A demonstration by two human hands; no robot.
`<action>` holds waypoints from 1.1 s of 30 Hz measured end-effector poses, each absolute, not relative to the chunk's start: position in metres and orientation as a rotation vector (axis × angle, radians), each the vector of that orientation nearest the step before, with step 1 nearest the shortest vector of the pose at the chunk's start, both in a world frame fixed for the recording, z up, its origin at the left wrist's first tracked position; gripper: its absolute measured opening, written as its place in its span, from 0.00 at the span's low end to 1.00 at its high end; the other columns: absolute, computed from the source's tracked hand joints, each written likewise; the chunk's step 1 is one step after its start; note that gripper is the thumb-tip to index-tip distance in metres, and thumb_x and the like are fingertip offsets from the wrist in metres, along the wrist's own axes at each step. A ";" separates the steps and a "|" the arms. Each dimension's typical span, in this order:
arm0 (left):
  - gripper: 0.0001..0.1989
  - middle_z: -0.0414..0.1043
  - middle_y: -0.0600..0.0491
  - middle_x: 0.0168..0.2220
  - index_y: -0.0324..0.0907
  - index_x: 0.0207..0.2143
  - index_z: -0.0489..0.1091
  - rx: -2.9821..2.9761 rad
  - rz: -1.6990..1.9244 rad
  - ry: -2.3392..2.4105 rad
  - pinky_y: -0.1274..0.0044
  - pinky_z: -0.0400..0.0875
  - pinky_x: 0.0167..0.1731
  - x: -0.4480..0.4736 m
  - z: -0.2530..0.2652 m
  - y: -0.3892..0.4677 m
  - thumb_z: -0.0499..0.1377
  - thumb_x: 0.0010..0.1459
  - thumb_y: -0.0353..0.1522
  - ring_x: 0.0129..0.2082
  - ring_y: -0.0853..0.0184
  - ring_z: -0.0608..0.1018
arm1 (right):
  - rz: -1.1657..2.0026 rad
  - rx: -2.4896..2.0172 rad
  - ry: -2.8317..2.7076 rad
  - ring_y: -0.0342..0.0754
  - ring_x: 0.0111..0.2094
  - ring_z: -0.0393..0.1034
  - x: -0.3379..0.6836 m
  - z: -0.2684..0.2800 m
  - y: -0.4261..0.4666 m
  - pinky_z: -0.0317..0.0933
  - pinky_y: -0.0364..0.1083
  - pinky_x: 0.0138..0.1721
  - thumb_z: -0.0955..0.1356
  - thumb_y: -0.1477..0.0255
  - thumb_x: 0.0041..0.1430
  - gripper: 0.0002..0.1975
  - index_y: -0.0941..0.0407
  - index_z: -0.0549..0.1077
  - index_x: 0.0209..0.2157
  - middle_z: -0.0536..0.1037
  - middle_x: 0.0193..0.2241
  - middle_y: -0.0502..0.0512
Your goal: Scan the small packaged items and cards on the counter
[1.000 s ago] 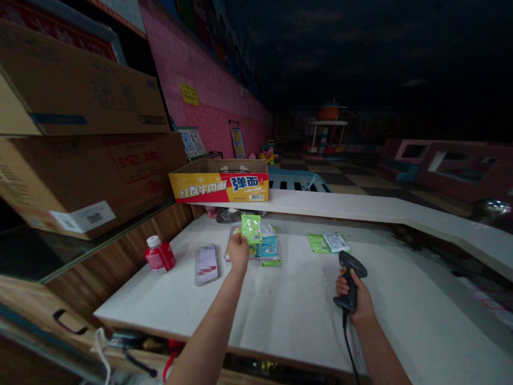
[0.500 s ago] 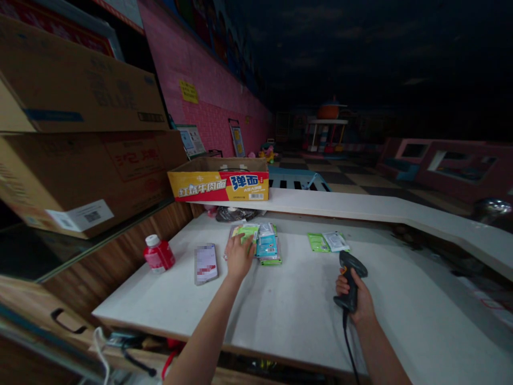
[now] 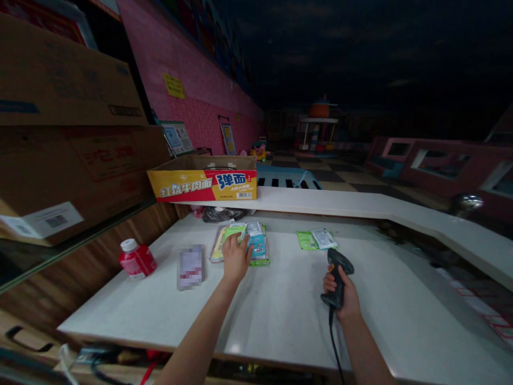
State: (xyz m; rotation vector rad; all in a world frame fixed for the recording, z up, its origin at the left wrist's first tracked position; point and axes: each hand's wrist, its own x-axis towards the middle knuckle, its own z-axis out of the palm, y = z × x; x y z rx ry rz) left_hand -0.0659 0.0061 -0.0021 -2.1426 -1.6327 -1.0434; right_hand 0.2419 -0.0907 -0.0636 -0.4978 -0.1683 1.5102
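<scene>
My left hand (image 3: 236, 258) rests over a pile of flat packets, fingers bent and apart, the thumb reaching toward a blue packet (image 3: 257, 247). Left of the fingers, a yellow-green packet (image 3: 219, 245) shows; part of the pile is hidden under my hand. My right hand (image 3: 345, 294) is wrapped round the grip of a black barcode scanner (image 3: 339, 275), its cable hanging down toward me. Just beyond the scanner lie a green packet (image 3: 306, 240) and a white packet (image 3: 323, 238), overlapping. A phone (image 3: 191, 267), its screen blurred, lies left of the pile.
A red bottle with a white cap (image 3: 137, 259) stands on the white desk (image 3: 276, 321) at the left. Cardboard boxes (image 3: 92, 166) are stacked beyond it. An open noodle carton (image 3: 204, 184) sits on the raised ledge (image 3: 320, 199) at the back.
The view has turned slightly right, so things sit further left. My left hand has shifted rightward over the pile, uncovering more of the yellow-green packet. My right hand still holds the scanner.
</scene>
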 end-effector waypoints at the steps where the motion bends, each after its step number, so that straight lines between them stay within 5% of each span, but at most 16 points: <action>1: 0.15 0.66 0.43 0.51 0.45 0.50 0.72 -2.176 -1.096 -1.565 0.60 0.62 0.54 -0.056 -0.001 0.005 0.54 0.61 0.36 0.53 0.52 0.65 | 1.505 -0.500 -0.171 0.34 0.17 0.57 0.241 -0.063 -0.090 0.57 0.33 0.15 0.75 0.68 0.48 0.15 0.56 0.69 0.34 0.64 0.20 0.43; 7: 0.13 0.68 0.46 0.48 0.45 0.46 0.73 -2.575 -1.173 -1.275 0.62 0.64 0.52 0.024 -0.012 0.006 0.54 0.60 0.29 0.51 0.57 0.67 | 1.415 -0.520 -0.182 0.34 0.17 0.57 0.238 -0.057 -0.088 0.55 0.33 0.15 0.77 0.65 0.45 0.18 0.57 0.70 0.35 0.64 0.19 0.42; 16: 0.14 0.76 0.46 0.42 0.39 0.41 0.77 -2.935 -0.985 -1.635 0.71 0.65 0.51 0.145 -0.045 0.061 0.57 0.54 0.24 0.45 0.62 0.75 | 1.241 -0.447 0.001 0.35 0.17 0.58 0.245 -0.059 -0.084 0.56 0.35 0.15 0.76 0.65 0.46 0.16 0.56 0.70 0.33 0.65 0.20 0.42; 20: 0.10 0.76 0.45 0.40 0.40 0.34 0.78 -2.800 -0.800 -1.875 0.70 0.63 0.51 0.181 -0.037 0.076 0.59 0.55 0.34 0.47 0.58 0.74 | 1.240 -0.414 0.012 0.35 0.17 0.58 0.246 -0.061 -0.081 0.56 0.35 0.16 0.76 0.65 0.45 0.16 0.56 0.70 0.32 0.65 0.19 0.42; 25: 0.23 0.72 0.40 0.48 0.40 0.32 0.77 -2.439 -0.666 -2.404 0.66 0.64 0.48 0.205 -0.032 0.077 0.66 0.43 0.49 0.52 0.48 0.69 | 1.280 -0.398 0.035 0.35 0.17 0.58 0.247 -0.063 -0.078 0.55 0.34 0.16 0.75 0.65 0.46 0.15 0.56 0.70 0.33 0.65 0.19 0.42; 33: 0.10 0.75 0.39 0.42 0.39 0.25 0.72 -2.368 -0.993 -2.680 0.66 0.65 0.45 0.209 -0.037 0.093 0.68 0.41 0.34 0.51 0.48 0.72 | 1.236 -0.417 0.000 0.36 0.17 0.58 0.246 -0.065 -0.076 0.56 0.35 0.15 0.73 0.64 0.51 0.12 0.55 0.69 0.32 0.66 0.20 0.43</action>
